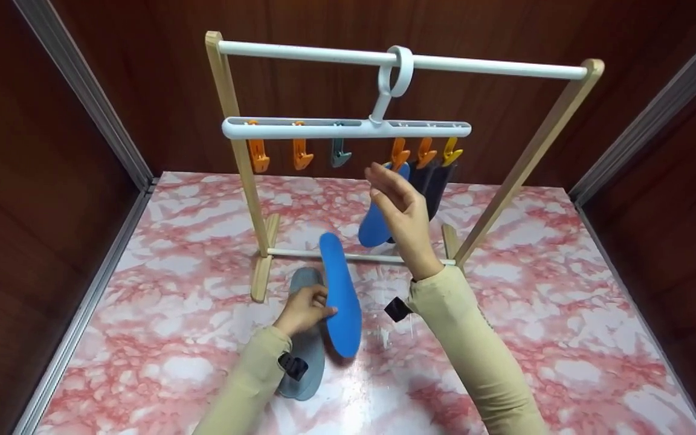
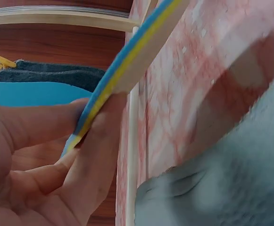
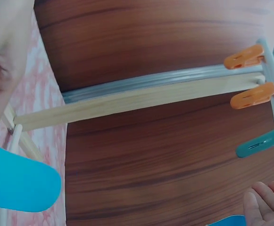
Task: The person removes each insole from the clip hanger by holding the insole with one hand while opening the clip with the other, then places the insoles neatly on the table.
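My left hand (image 1: 303, 310) pinches a blue insole (image 1: 343, 302) between thumb and fingers, tilted above the tabletop. In the left wrist view, this insole (image 2: 115, 70) is edge-on, showing a yellow layer and pale underside. Beneath the left hand lie grey insoles (image 1: 308, 365), partly covered by it. My right hand (image 1: 407, 220) is raised with loosely bent fingers, in front of another blue insole (image 1: 374, 225) hanging from an orange clip (image 1: 399, 156). In the right wrist view, the right fingers (image 3: 269, 200) hold nothing visible.
A white clip hanger (image 1: 306, 130) hangs from the rod (image 1: 493, 65) of a wooden-legged rack. Two orange clips and a teal clip (image 1: 339, 154) hang at its left. Dark insoles (image 1: 440, 184) hang at its right. Brown panels surround the red-and-white marbled tabletop (image 1: 173, 338).
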Tool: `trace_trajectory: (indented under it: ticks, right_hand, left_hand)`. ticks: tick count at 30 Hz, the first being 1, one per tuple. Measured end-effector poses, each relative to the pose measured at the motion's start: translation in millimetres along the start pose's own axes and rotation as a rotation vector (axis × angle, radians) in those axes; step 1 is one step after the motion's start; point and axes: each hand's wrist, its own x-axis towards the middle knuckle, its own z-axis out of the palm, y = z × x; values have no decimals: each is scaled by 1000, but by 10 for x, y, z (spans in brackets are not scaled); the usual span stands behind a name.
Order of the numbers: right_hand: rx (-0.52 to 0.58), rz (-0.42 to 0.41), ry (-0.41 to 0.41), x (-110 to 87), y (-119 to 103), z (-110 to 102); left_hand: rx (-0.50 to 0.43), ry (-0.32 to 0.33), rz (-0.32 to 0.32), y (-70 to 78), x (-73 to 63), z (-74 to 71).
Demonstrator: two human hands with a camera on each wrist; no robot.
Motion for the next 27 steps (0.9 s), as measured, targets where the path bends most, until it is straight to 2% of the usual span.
trace_trajectory:
  ticks: [6,14,19,24,27]
  right_hand:
    - [13,0,-9,-9,18,-6]
    - [12,21,-38,-19,41,-8]
    - [5,32,-62,-25,30,-10]
    - [5,54,-72,-28,27,-17]
    - [12,42,-63,-33,25,-28]
  left_hand:
    - [6,-109,-36,-11,-4,64]
    - [-114,-223,-66,-25,-15,196]
    - [-70,-286,-32,-31,0,263]
    - [-83,-315,-68,-41,1,344]
    - [-76,-302,-82,-62,1,386]
